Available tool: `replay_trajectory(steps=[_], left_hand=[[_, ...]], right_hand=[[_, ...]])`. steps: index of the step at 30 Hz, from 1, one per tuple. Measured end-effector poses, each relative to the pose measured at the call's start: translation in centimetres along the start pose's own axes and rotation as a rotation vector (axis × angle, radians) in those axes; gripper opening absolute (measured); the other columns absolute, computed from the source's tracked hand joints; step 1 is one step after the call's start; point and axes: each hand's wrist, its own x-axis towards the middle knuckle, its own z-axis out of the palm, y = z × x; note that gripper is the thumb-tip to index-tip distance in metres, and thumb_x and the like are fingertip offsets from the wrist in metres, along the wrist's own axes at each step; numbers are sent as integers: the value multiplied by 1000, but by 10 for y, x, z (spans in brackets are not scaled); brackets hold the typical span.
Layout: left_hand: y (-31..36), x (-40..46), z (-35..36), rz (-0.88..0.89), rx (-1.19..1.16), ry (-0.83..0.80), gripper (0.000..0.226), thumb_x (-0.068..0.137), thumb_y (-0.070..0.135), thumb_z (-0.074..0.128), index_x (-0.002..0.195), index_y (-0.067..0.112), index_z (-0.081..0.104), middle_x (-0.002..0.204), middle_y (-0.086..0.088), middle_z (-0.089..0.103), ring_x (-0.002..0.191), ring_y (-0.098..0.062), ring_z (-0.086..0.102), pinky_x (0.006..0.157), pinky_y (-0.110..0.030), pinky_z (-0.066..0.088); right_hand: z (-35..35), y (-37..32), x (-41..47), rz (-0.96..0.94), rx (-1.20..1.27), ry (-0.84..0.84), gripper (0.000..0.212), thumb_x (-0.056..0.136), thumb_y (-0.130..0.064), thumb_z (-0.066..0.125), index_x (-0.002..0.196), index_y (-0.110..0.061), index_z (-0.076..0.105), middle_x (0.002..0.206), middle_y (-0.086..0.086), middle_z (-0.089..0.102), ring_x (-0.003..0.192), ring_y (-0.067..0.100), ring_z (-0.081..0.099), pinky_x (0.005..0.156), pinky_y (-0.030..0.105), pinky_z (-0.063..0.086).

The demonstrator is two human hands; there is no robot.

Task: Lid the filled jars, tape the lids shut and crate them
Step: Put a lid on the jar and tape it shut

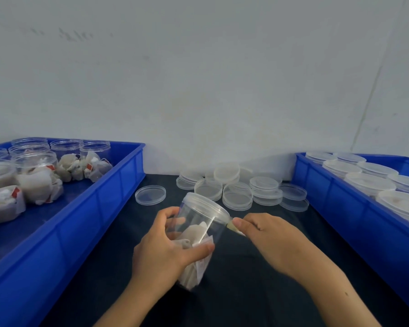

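Your left hand (165, 251) grips a clear plastic jar (200, 232), fingers and thumb curled round its lower body; the jar is tilted, lid end away from you and up, held above the dark table cover (246, 279). A clear lid (207, 206) sits on the jar, and sachets (194, 234) show through the wall. Your right hand (269, 234) pinches a strip of tape (233, 226) between thumb and forefinger, one end touching the lid's rim. Loose lids (236, 190) lie stacked and scattered behind the jar; one lid (150, 195) lies apart to their left. The left blue crate (118, 185) holds open jars (36, 161) and loose sachets (80, 167). The right blue crate (328, 192) holds lidded jars (368, 182) standing in rows.
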Motion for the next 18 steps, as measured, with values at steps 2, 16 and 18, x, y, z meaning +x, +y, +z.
replay_trajectory(steps=[2,16,18], left_hand=[[0,0,1,-16,-68,-40,77,43,52,92,107,48,49,107,25,64,86,11,61,78,-25,44],[3,-8,16,-91,-465,-109,89,24,49,86,106,41,54,98,23,70,82,8,66,65,-21,48],[2,-7,17,-87,-487,-147,87,30,42,90,108,39,53,98,24,70,83,6,67,64,-23,50]], right_hand=[[0,2,2,7,-16,3,53,98,-57,30,90,-11,56,81,-2,57,80,17,55,74,31,44],[3,13,10,-44,159,-74,33,102,-45,32,135,-49,34,109,-8,61,93,13,57,96,42,46],[6,11,12,-66,225,-64,32,103,-43,33,133,-52,41,97,-20,57,86,6,52,96,40,46]])
